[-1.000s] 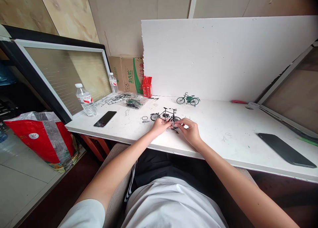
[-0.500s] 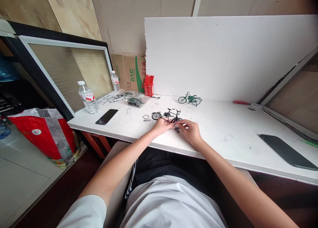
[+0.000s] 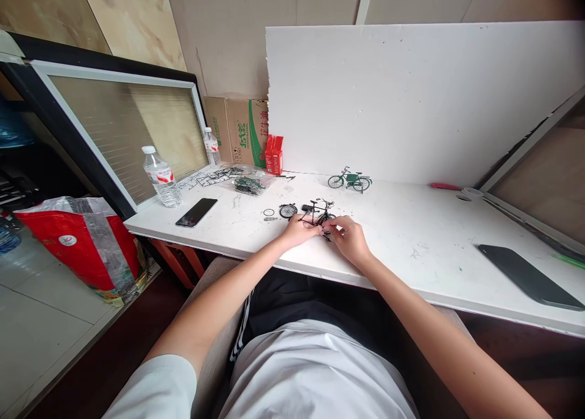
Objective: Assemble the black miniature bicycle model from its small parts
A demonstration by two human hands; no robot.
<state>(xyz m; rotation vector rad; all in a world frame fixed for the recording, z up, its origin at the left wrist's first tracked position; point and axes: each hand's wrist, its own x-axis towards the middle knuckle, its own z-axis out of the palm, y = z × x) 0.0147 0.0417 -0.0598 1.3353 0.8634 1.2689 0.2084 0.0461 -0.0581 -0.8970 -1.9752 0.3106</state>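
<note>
- The left hand is closing its fingers on the low part of a black bicycle, a thin-framed model at the near middle of the white table.
- The right hand is bending its fingers and thumb together by the front wheel; I cannot tell whether they are gripping the bicycle or a tiny part.
- A spoked wheel is lying just left of the bicycle, with a thin round ring beyond it.
- A green bicycle is standing upright on the table near a smooth white board, whose left edge is looking ragged.
- A crinkled clear bag is holding green and dark pieces, and thin black frames are lying beside it.
- Compared with one second ago, the black bicycle is sitting slightly farther right of the wheel and ring; both hands are staying close together around it, and the green bicycle is keeping its place.
- Counting: two bicycles are showing; two clear plastic bottles are standing at the left; one glossy phone, one rounded dark slab, one red carton and one brown cardboard box are sharing the table.
</note>
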